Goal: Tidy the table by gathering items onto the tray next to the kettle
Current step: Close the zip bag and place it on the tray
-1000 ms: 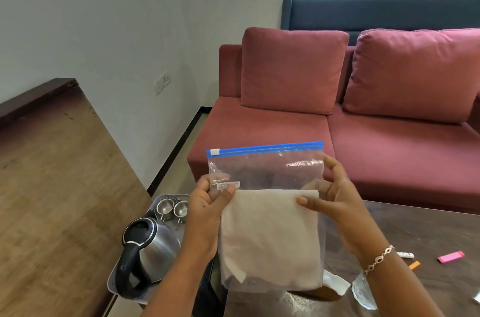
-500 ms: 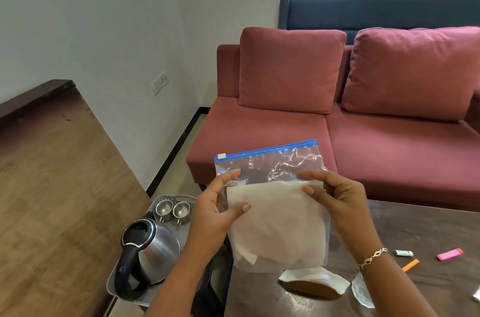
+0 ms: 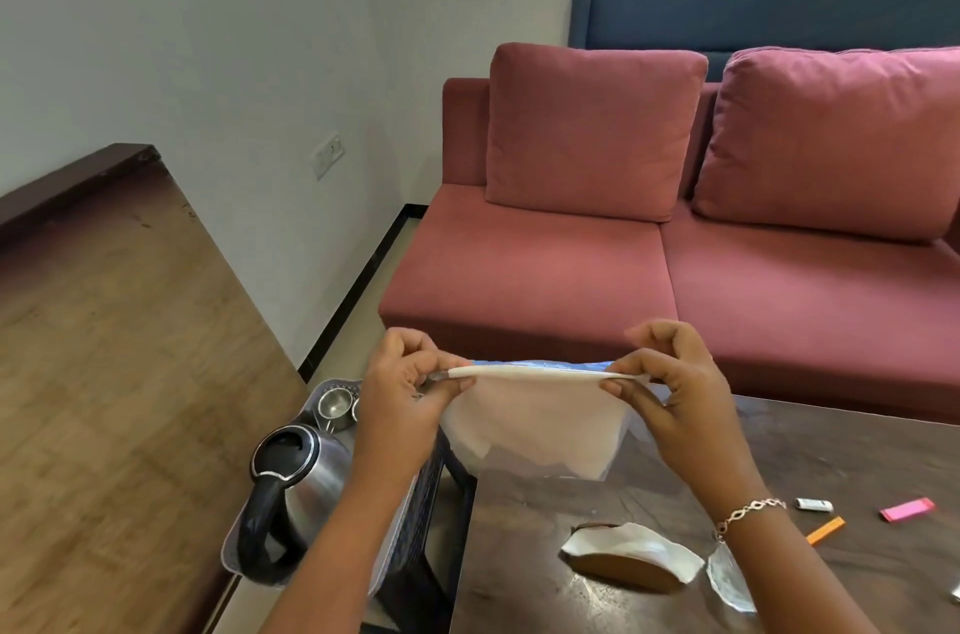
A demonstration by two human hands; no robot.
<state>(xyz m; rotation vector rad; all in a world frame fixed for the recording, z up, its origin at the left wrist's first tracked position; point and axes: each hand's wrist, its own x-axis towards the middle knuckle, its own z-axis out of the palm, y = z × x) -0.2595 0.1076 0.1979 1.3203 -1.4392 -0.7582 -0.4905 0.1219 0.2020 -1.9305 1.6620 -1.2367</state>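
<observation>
A clear zip bag (image 3: 535,425) with a blue seal and a folded white cloth inside hangs above the dark table's (image 3: 779,581) left corner. My left hand (image 3: 402,392) pinches its upper left edge and my right hand (image 3: 670,397) pinches its upper right edge, so the top is folded toward me. Below left, a steel kettle (image 3: 298,488) with a black handle stands on a grey tray (image 3: 231,545), with small steel cups (image 3: 335,405) at the tray's far end.
On the table lie a torn white and brown wrapper (image 3: 631,555), a crumpled clear wrapper (image 3: 727,581), a small white tube (image 3: 813,505), an orange stick (image 3: 826,529) and a pink packet (image 3: 906,510). A red sofa (image 3: 675,270) stands behind; a wooden surface (image 3: 104,373) fills the left.
Both hands lowered the bag and shifted to its upper edge. The blue seal end has folded back, so the bag now hangs lower and nearer the table.
</observation>
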